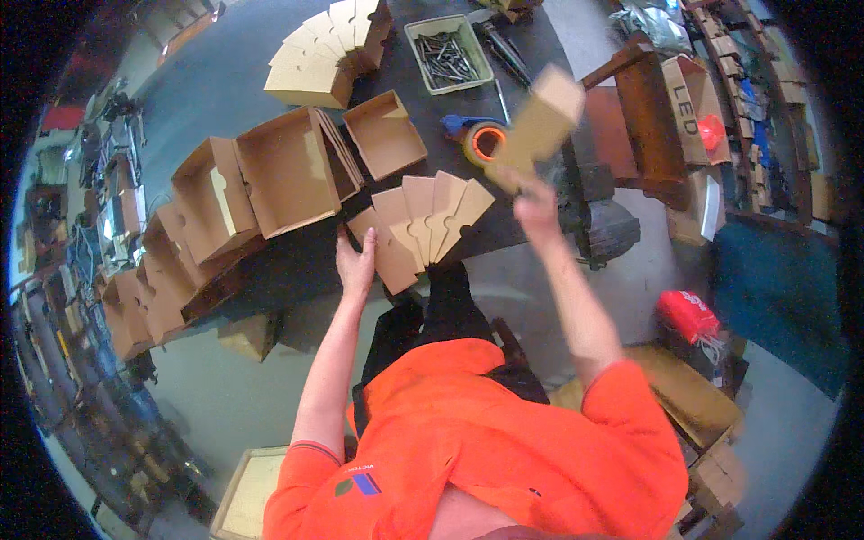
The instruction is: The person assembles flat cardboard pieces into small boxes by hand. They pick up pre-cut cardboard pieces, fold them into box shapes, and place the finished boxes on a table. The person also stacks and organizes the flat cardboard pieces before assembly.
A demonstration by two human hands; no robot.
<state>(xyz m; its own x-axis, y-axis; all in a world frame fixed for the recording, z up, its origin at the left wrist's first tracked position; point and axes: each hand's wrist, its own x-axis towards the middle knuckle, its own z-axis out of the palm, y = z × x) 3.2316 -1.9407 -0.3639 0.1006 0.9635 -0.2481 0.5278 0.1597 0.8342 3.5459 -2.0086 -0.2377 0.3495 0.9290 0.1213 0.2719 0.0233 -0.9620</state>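
Note:
My right hand (537, 211) grips the lower end of a brown cardboard piece (538, 126), raised over the table's right side and smeared by motion. My left hand (357, 263) is at the left edge of a fan of flat cardboard pieces (430, 220) at the table's near edge. Its thumb and fingers are apart, with the thumb by the leftmost piece. Behind the fan sits an open cardboard box (385, 135). A tape roll with an orange core (487, 142) and blue dispenser lies partly behind the raised cardboard.
Several open cardboard boxes (286, 171) stand in a row leftward along the dark table (216, 90). A curved row of closed boxes (324, 54) lies farther back, beside a pale bin of metal parts (447, 56). A brown wooden chair (643, 135) stands to the right.

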